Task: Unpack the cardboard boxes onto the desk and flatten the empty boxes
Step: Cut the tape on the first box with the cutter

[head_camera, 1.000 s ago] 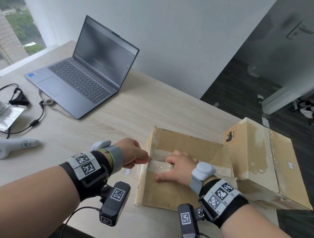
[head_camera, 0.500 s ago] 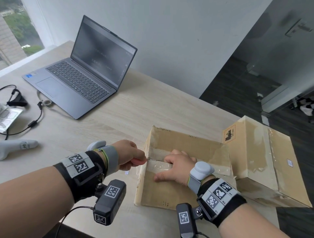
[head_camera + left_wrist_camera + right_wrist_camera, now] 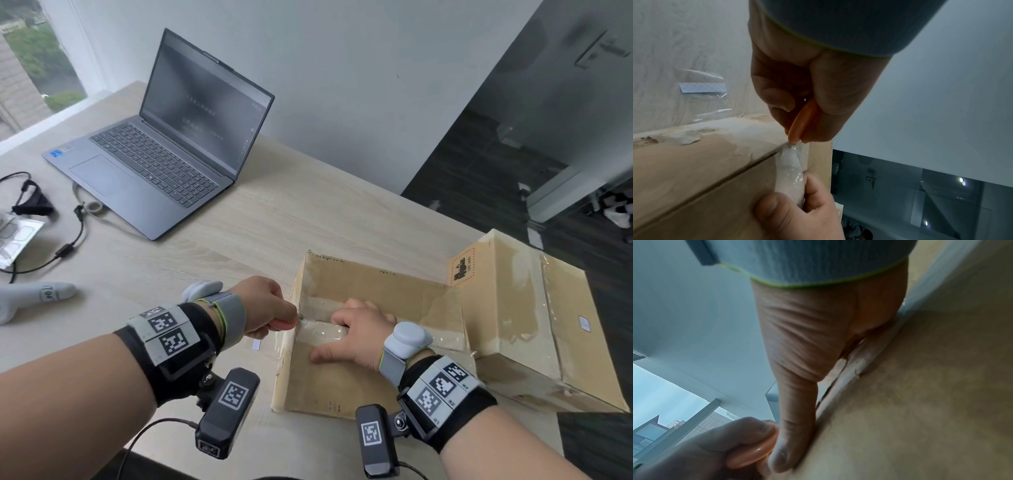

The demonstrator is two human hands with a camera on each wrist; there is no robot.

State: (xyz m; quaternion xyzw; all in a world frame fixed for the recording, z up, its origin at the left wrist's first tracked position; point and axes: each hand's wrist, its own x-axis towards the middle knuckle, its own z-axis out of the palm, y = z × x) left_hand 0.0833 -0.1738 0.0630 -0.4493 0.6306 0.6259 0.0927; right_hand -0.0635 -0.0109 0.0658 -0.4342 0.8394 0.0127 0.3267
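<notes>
At the far left of your pale wood-grain desk (image 3: 260, 212) lie a black cable (image 3: 73, 236) and a grey moulded plastic piece (image 3: 30, 298), with the open grey laptop (image 3: 164, 161) behind them. Your left hand (image 3: 265, 306) is closed around a small flat orange plastic cutter (image 3: 801, 123), pinched between thumb and curled fingers; its tip touches the clear packing tape (image 3: 791, 167) at the left edge of the brown cardboard box (image 3: 318, 387). A scrap of clear tape with a blue-white label (image 3: 701, 87) lies on the desk just beside that box. The box rests on the desk near its front edge, taped seam facing up. Your right hand (image 3: 356, 334) rests on top of the box, thumb (image 3: 795, 426) pressed along the cardboard next to the seam and fingers curled over the tape strip. To the right, touching this box, sits a second taped brown cardboard box (image 3: 534, 315) at the desk's right end
</notes>
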